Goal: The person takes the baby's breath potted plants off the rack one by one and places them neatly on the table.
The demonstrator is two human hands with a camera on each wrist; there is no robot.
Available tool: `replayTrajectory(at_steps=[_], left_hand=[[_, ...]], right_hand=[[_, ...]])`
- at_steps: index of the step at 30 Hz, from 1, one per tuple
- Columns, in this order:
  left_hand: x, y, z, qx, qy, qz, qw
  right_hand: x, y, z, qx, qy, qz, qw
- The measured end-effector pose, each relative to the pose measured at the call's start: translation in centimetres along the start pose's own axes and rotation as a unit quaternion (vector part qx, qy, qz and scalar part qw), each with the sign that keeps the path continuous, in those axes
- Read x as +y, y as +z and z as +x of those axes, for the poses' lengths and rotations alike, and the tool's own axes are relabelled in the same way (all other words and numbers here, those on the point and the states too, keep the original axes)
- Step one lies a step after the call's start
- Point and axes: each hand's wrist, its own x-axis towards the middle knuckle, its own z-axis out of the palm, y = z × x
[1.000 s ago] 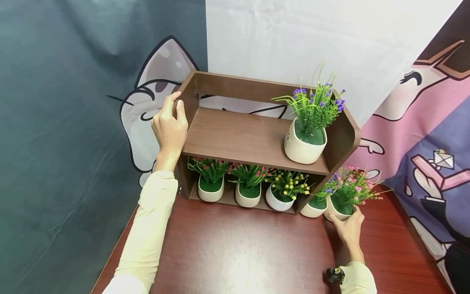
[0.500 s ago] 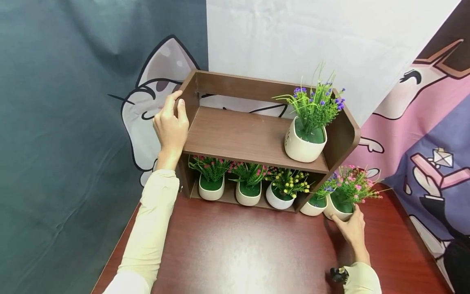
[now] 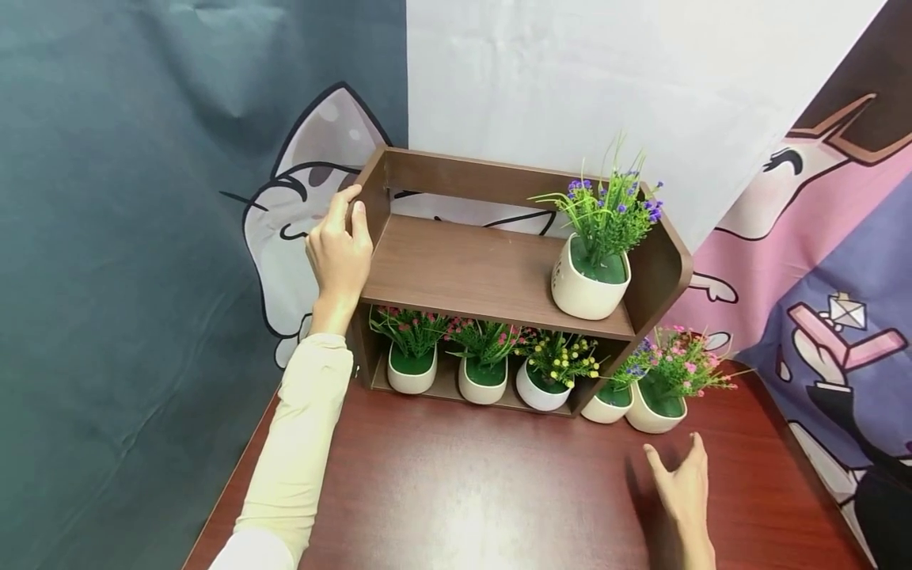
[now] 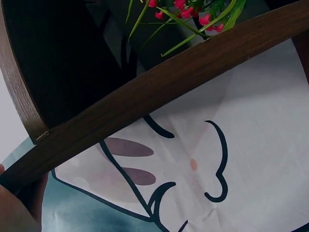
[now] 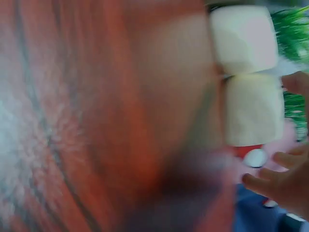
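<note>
Fingers [image 3: 698,453] of right hand [image 3: 685,489] were spread from thumb, holding nothing, just short of pink-flowered pot [image 3: 650,421], upright on table [image 3: 427,467] right of shelf [image 3: 463,253]. Any grip seemed safer round pot's wall than on blooms. Left hand [image 3: 340,257] gripped shelf's side edge, arm stretched forward; light, steady hold looked wise.

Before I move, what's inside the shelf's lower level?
Three: a left pink-flowered plant, a middle pink-flowered plant and a yellow-flowered plant. In the head view, they and the upper board cover most of the space behind.
</note>
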Motion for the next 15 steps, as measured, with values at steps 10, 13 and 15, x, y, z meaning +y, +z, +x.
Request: replayTrajectory(at_steps=[10,13,15], left_hand=[[-0.1,0.0,0.3,0.013,0.012,-0.007,0.9998],[-0.1,0.0,0.2,0.010,0.009,-0.009,0.9999],[-0.1,0.0,0.1,0.006,0.011,-0.007,0.9999]], right_hand=[[-5.9,-2.4,-0.9,0.048,-0.089,0.048,0.994],[-7.2,-2.3,-1.5,0.057,-0.115,0.057,0.990],[-7.9,-2.2,-2.0,0.059,-0.130,0.062,0.988]])
